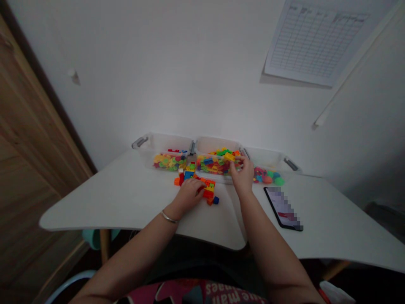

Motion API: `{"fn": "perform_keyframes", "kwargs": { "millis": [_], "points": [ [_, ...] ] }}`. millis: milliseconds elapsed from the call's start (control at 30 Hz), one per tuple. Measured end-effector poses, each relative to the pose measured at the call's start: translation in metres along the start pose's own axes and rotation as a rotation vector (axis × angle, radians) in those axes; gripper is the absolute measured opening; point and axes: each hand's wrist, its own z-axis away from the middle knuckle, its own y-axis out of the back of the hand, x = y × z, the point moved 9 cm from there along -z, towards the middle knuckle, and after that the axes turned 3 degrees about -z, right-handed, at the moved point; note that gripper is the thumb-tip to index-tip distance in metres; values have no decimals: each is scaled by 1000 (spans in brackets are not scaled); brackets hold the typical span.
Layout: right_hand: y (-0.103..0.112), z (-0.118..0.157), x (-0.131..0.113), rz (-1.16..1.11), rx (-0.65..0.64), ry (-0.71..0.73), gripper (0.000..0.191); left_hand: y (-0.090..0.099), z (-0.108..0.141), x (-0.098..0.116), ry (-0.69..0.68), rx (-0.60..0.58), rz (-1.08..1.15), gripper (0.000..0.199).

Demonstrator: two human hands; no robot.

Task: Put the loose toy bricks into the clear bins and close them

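My right hand (243, 174) pinches a yellow toy brick (229, 157) between thumb and fingers, above the front of the middle bin. Lower and to the left, my left hand (190, 194) curls its fingers round a toy brick build (209, 191) of red, orange, yellow, green and blue pieces on the table. Part of the build lies hidden under that hand. Its far end, with blue and yellow bricks (190, 171), rises beyond the knuckles. A small dark blue brick (216, 200) sits at the build's near right corner, touching an orange one.
Three clear plastic bins stand along the wall: a left bin (167, 141), a middle bin (218, 143) and a right bin (265, 157), each holding coloured pieces. A phone (284, 210) lies right of my right forearm on the white table (126, 202).
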Motion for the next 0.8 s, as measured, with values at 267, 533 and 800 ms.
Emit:
{"fn": "perform_keyframes", "kwargs": {
  "millis": [267, 533, 800],
  "points": [
    [-24, -11, -7, 154, -164, -23, 28, 1, 0, 3, 5, -6, 13, 18],
    [-30, 5, -20, 186, -265, 113, 47, 0, 0, 3, -1, -9, 4, 17],
    [-31, 34, -19, -38, -321, 146, 30, 2, -1, 5, 5, -9, -5, 16]
  ]
}}
